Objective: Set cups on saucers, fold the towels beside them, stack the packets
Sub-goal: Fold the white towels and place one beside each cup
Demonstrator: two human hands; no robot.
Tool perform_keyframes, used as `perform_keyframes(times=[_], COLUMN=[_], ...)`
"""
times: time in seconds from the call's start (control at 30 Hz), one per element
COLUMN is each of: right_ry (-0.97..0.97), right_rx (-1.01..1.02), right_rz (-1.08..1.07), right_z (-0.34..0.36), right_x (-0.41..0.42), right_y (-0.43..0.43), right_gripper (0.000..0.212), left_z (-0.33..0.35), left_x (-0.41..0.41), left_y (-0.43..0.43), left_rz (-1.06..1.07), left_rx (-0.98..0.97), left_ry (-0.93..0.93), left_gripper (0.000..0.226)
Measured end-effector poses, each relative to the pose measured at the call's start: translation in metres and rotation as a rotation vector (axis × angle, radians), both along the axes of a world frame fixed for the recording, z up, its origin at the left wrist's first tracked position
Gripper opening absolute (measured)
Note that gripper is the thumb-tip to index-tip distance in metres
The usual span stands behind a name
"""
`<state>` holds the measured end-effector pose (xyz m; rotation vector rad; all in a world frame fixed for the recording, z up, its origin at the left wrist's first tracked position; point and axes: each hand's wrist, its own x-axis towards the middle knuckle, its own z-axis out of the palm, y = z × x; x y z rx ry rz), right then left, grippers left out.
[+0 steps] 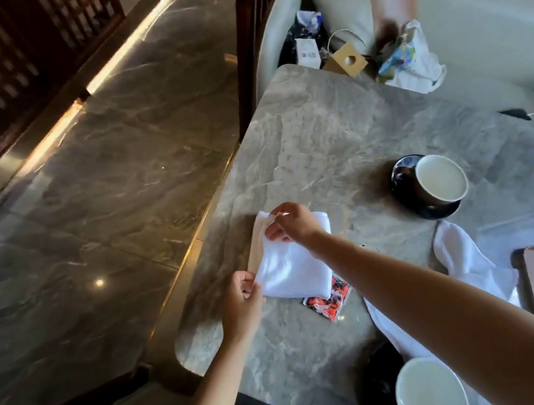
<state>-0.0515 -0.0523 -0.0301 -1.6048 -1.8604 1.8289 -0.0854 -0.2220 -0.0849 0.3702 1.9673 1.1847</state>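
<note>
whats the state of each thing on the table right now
left towel: partly folded, lying over the packets
left hand: pinches its near corner
right hand: pinches its far corner
packets: partly under the left towel
far cup: upright on far saucer
near cup: upright on near saucer
right towel: unfolded, crumpled
</note>
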Motion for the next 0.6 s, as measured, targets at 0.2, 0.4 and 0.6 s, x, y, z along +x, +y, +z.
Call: perform_keyframes(times=[0.2, 0.4, 0.6], right_ry=[0.008, 0.020, 0.050], right_rx=[-0.032, -0.019, 0.043], right_rz=[-0.030, 0.010, 0.102], right_z=[-0.013, -0.010, -0.008], right_x=[-0.010, -0.009, -0.006], right_y=[0.000, -0.001, -0.003], right_gripper=[0.022, 0.030, 0.036], left_z=[-0.004, -0.001, 0.003], left_x=[-0.005, -0.011, -0.019], left_y=[0.000, 0.000, -0.002], left_rz=[0.013, -0.027, -0.105], left_rx=[-0.019, -0.050, -0.112], left_ry=[0.026, 0.062, 0.082], left_gripper=[0.016, 0.018, 0.009])
